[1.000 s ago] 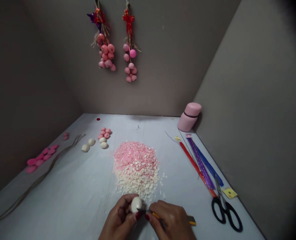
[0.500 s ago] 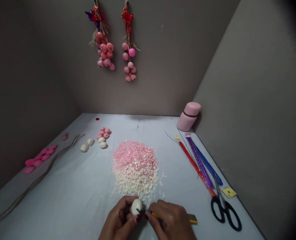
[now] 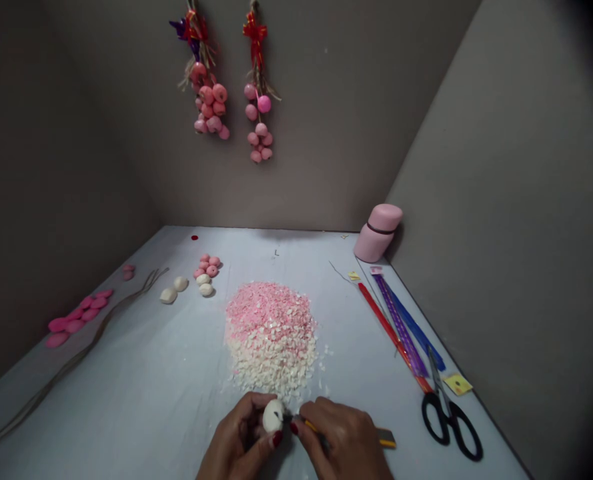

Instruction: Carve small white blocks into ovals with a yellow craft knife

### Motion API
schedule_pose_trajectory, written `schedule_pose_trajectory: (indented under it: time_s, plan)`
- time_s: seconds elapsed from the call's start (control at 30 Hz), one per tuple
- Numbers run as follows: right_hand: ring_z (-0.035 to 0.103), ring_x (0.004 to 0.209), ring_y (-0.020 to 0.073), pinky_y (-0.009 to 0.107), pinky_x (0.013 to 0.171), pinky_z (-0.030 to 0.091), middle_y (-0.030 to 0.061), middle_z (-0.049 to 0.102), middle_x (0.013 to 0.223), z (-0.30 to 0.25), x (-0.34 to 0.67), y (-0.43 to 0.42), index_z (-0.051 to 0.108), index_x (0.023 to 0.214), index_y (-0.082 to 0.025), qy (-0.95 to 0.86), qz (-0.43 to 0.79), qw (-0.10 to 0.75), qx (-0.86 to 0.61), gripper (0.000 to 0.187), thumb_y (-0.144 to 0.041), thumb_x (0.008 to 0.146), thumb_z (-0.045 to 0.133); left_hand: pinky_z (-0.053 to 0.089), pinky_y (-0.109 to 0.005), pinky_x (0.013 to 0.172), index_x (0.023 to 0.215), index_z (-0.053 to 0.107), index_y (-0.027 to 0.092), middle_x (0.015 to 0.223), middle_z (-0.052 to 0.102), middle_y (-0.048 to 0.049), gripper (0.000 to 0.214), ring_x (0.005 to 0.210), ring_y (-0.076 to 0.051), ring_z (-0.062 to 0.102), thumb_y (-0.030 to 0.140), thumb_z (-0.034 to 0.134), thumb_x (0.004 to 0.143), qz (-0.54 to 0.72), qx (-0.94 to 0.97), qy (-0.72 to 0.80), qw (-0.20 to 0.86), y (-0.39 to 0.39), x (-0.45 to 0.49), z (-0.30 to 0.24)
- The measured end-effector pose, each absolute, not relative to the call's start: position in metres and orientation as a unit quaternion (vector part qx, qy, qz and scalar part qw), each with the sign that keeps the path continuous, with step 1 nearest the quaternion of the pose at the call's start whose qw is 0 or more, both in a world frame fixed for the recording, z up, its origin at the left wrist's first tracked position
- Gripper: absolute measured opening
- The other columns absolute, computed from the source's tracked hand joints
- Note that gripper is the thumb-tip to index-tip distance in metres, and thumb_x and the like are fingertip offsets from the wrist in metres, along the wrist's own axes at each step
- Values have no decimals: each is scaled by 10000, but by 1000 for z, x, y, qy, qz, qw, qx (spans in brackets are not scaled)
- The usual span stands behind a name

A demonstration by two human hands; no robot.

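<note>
Near the front edge, my left hand (image 3: 246,437) is closed round a small white ball (image 3: 273,415), held between fingers and thumb. A short dark mark shows on the ball's right side. My right hand (image 3: 343,437) grips a yellow and grey utility knife (image 3: 386,438); its back end sticks out to the right of the palm. The knife's front end points left at the ball, with the dark tip close beside it; whether they touch I cannot tell. Just beyond both hands lies a heap of pink and white shavings (image 3: 271,333).
Scissors (image 3: 446,420) and red, purple and blue ribbons (image 3: 401,320) lie at right, before a pink flask (image 3: 377,233). To the left are pink balls (image 3: 207,265), white pieces (image 3: 169,295), bright pink balloons (image 3: 79,315) and twine (image 3: 91,343). Two strings of pink balls (image 3: 209,100) hang behind.
The white ball has turned slightly in my left hand. The knife tip, earlier across the ball's face, has drawn a little to the right, and a dark mark shows there.
</note>
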State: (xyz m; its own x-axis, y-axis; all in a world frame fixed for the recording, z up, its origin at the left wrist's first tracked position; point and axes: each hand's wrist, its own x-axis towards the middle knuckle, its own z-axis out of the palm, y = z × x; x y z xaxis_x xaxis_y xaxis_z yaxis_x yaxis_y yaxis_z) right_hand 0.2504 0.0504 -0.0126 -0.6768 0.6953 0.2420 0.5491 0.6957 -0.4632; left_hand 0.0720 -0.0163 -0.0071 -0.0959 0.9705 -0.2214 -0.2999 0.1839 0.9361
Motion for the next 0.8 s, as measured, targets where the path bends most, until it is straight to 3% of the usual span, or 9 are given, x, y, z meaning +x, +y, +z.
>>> schedule_pose_trajectory:
  time_s: [0.47, 0.67, 0.8]
  plan:
    - [675, 585, 176, 269, 519, 349, -2, 679, 682, -13, 255, 58, 603, 784, -240, -862, 158, 214, -432, 354, -331, 1012, 347, 374, -290, 672, 901, 707, 202, 757, 596, -9, 324, 723, -163, 508, 452, 771, 705, 532, 327, 498, 602, -17, 71, -13]
    - [638, 538, 146, 250, 518, 370, -2, 655, 654, -11, 251, 54, 580, 747, -230, -858, 184, 250, -410, 441, -379, 1039, 286, 451, -323, 776, 996, 740, 250, 880, 749, -46, 400, 820, -202, 642, 372, 848, 631, 595, 228, 461, 617, -12, 72, -8]
    - [627, 529, 131, 235, 513, 386, 3, 642, 636, -14, 247, 49, 584, 745, -219, -860, 192, 279, -381, 470, -388, 1044, 263, 477, -296, 794, 932, 753, 230, 889, 785, -53, 328, 833, -190, 687, 323, 856, 635, 606, 209, 450, 621, -11, 70, -8]
